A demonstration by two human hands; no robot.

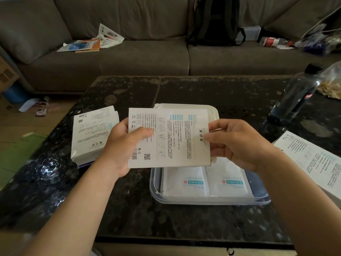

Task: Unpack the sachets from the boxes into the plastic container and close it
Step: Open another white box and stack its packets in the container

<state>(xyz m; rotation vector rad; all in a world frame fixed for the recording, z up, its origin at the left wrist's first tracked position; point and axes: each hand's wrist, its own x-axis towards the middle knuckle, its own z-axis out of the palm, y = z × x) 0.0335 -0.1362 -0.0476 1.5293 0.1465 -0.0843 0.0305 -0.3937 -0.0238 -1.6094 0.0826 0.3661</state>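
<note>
I hold a flat white box (173, 137) printed with text and a barcode above the table. My left hand (121, 145) grips its left end, thumb on top. My right hand (238, 143) pinches its right end. Below it sits the clear plastic container (208, 201) with two white sachets (206, 180) lying side by side inside. The container's white lid (214, 111) lies just behind, mostly hidden by the box. To the left a stack of similar white boxes (92, 132) rests on the table.
A dark plastic bottle (293, 97) stands at the right of the black stone table (129, 209), with a snack bag (332, 82) behind it. A printed white box (313, 159) lies at the right edge. Behind the table a grey sofa (144, 58) holds papers and a backpack (215, 21).
</note>
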